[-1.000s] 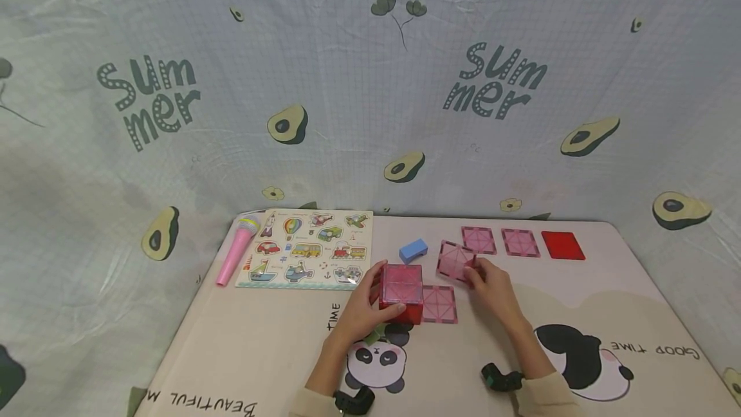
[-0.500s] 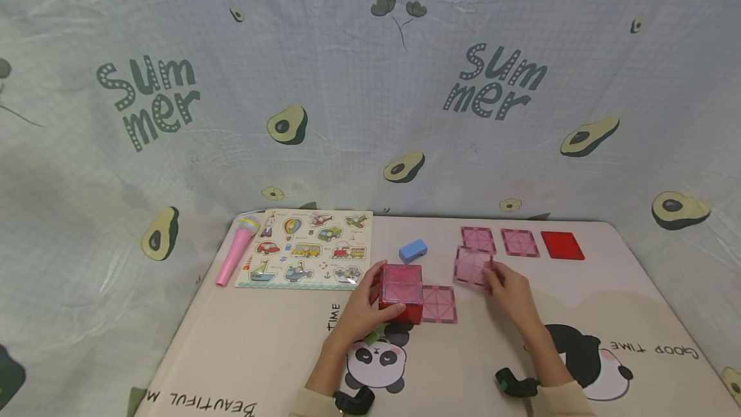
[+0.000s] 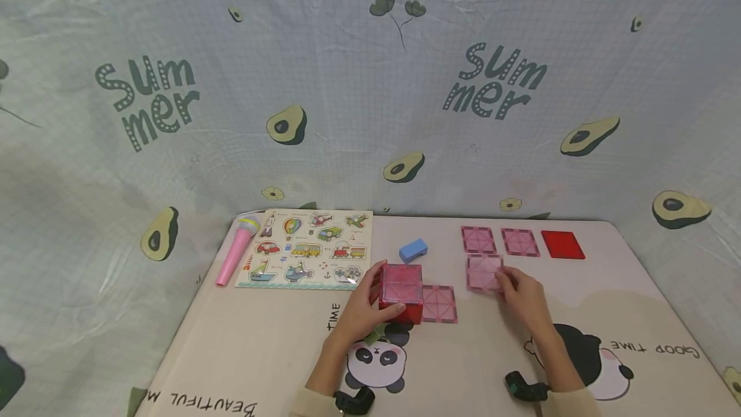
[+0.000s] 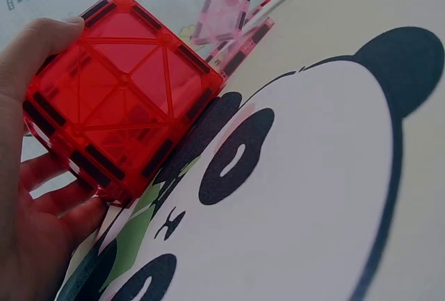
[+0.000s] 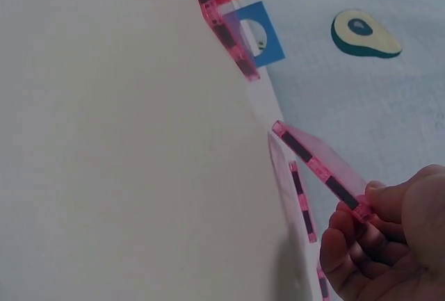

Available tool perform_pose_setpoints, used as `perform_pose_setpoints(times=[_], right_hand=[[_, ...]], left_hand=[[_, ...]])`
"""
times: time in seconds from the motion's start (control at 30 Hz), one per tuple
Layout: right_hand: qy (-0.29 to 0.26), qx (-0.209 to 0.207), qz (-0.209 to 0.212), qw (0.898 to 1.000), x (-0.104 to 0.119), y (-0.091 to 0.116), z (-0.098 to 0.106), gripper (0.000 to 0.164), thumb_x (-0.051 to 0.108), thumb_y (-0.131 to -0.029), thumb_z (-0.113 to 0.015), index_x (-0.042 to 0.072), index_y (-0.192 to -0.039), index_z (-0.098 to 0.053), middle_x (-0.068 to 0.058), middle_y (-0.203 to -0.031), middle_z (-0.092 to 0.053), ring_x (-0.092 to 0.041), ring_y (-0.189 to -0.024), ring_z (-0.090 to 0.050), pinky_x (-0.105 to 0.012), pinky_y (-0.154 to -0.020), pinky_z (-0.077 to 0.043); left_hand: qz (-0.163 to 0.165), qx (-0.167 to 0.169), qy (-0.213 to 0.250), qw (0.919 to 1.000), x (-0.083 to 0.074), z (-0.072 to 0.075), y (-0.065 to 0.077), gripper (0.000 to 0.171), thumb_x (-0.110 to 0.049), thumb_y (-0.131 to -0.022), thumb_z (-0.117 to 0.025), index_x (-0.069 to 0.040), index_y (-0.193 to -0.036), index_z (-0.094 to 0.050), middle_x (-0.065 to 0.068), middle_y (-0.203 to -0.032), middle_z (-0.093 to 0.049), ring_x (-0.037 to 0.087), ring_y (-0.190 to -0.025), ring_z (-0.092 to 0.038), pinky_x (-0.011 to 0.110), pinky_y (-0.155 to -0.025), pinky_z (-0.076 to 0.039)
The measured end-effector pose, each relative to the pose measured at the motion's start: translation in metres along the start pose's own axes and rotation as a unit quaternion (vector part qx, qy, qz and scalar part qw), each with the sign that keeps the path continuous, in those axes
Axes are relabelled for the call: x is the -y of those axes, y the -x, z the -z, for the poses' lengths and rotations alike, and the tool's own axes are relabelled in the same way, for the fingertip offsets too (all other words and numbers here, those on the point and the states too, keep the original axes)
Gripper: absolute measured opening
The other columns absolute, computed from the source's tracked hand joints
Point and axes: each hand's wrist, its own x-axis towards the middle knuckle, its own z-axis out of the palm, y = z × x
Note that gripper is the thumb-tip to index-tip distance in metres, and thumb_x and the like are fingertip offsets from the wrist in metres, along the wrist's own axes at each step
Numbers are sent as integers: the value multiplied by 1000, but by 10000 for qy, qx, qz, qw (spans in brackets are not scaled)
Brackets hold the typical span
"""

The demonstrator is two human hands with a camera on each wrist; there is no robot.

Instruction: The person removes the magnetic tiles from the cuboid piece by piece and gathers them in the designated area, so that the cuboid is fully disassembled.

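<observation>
My left hand (image 3: 363, 307) grips the side of a cube of translucent magnetic tiles (image 3: 402, 293), with red walls and a pink top. In the left wrist view a red side of the cube (image 4: 125, 78) faces the camera, thumb at its upper edge and fingers beneath. My right hand (image 3: 523, 293) pinches a pink magnetic tile (image 3: 484, 273) by its right edge. Seen from the right wrist, that pink tile (image 5: 323, 169) is tilted and raised off the table. Another pink tile (image 3: 440, 304) lies flat against the cube's right side.
Two pink tiles, a left one (image 3: 478, 240) and a right one (image 3: 520, 242), lie at the back beside a red tile (image 3: 563, 245). A blue block (image 3: 413, 250) sits behind the cube. A picture puzzle board (image 3: 309, 246) and a pink toy microphone (image 3: 238, 250) lie at the back left.
My right hand has carried the pink tile to the right and slightly nearer me, away from the cube, and the tile has straightened. The left hand and cube stay put.
</observation>
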Motion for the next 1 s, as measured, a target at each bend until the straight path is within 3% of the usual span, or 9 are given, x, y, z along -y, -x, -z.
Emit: perform_pose_setpoints(times=[0.73,0.87,1.0], right_hand=[[130,-43,-182,9997,-8,-2,1,40,19,-104,-52,-9,-132,-58,-16,-91,-67,-24,-82,-54,-16,-63,-44],[260,-73,-198,9994,-8,-2,0,42,19,-101,-56,-11,-131,-58,-19,-92,-67,-25,-82,-54,-22,-65,-48],[363,43,-318,9988,-9,-2,-3,53,26,-97,-65,-13,-131,-54,-27,-102,-67,-30,-85,-58,-38,-77,-59]], left_hand=[[21,15,44,10000,-1,0,0,90,-37,-81,-82,-35,-154,-30,1,-153,-45,26,-145,-43,42,-116,-40],[17,-1,42,10000,-1,0,0,90,-36,-81,-82,-35,-154,-30,0,-154,-45,26,-145,-43,43,-116,-40],[13,-20,29,10000,0,0,0,90,-36,-81,-82,-35,-154,-30,0,-154,-45,26,-145,-43,43,-116,-40]])
